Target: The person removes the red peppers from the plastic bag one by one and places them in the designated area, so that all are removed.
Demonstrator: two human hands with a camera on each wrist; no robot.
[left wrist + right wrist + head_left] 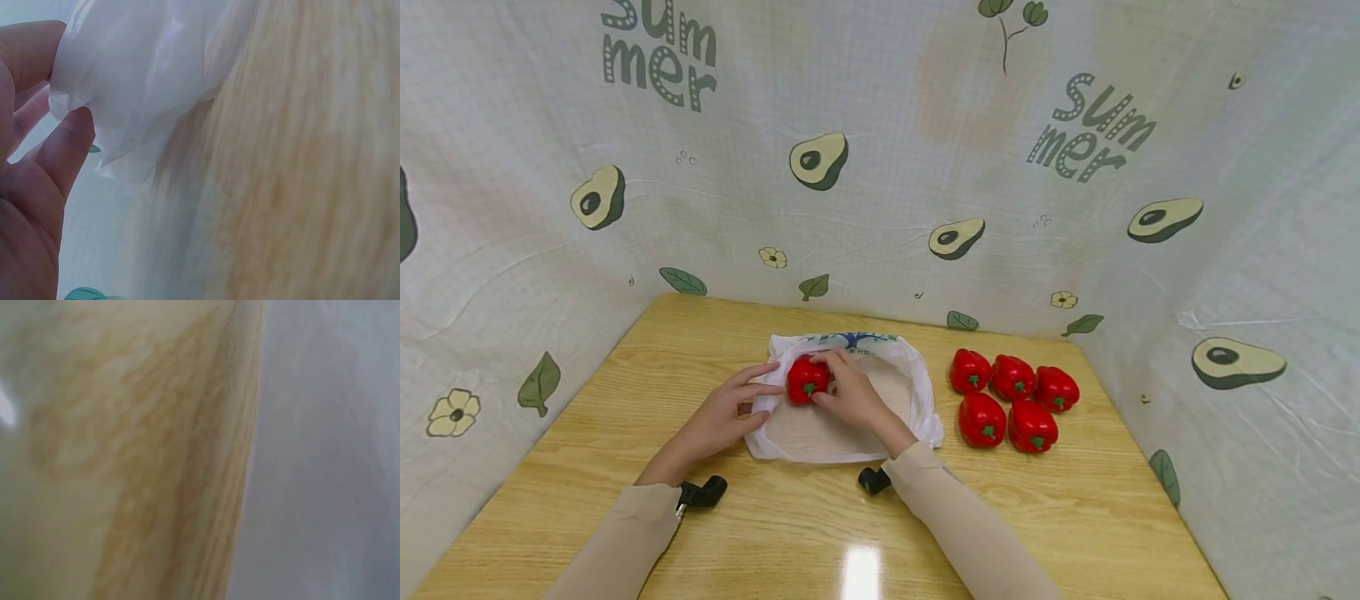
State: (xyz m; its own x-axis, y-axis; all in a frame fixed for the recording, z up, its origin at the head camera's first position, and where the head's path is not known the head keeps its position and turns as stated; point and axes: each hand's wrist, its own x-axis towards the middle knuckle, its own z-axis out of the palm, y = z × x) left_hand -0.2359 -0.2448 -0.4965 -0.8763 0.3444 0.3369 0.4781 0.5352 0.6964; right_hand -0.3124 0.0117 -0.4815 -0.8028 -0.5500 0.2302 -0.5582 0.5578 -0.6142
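Observation:
A white plastic bag (927,421) with a blue and green print lies on the table, its mouth spread wide. Inside it at the left sits a red bell pepper (803,377), green stem toward me. My right hand (856,398) reaches over the bag and holds this pepper between thumb and fingers. At the bag's left rim is my left hand (721,415). In the left wrist view, thumb and fingers pinch the edge of the thin plastic (134,81). The right wrist view has only blurred wood and a whitish surface, no fingers.
Several more red bell peppers (982,420) stand grouped on the wooden table (700,333), to the right of the bag. Cloth printed with avocados (818,162) hangs behind the table and along both sides. Black wrist devices (703,492) sit by both sleeves.

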